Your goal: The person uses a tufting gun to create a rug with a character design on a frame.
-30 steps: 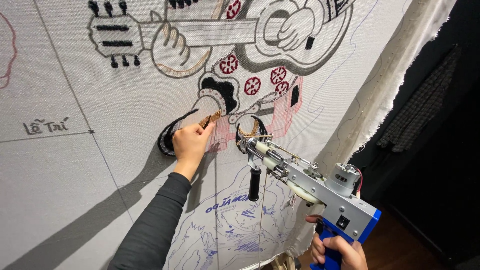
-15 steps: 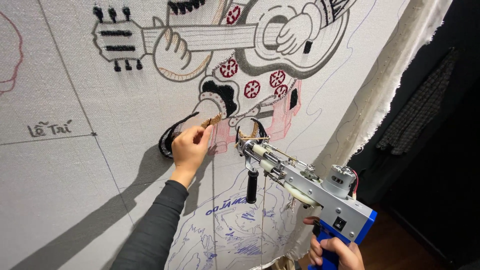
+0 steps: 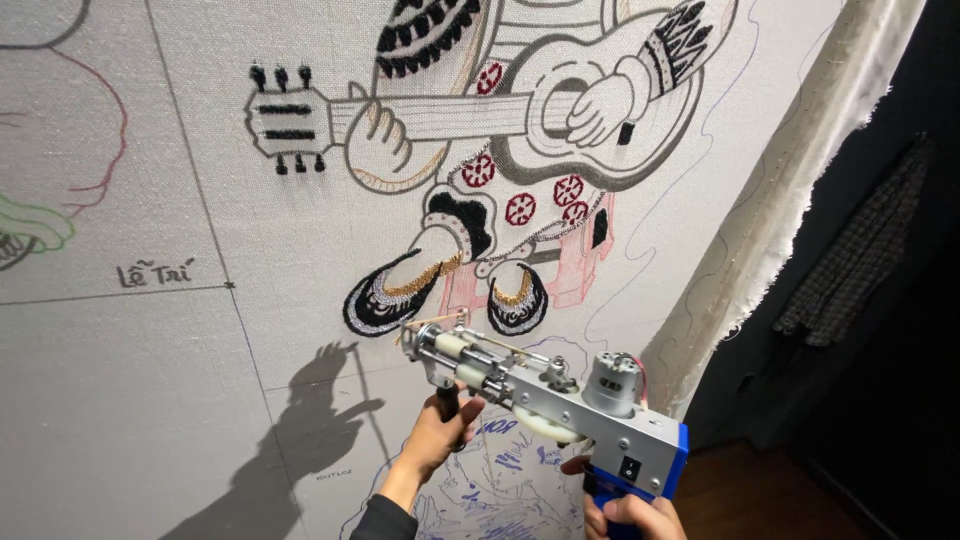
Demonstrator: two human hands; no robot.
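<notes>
A: Hands, head view. Since a second ago the left hand (image 3: 437, 437) has left the stitched boot (image 3: 393, 293) and now wraps the tufting gun's (image 3: 545, 400) black front handle (image 3: 447, 400).

B: Right hand (image 3: 630, 515)?

A: Closed on the blue rear grip. Gun is held in both hands, needle just off the cloth (image 3: 150, 400) below the boot, near its right edge.

B: Counts?

A: One gun, two boots, one guitar (image 3: 480, 110).
</notes>
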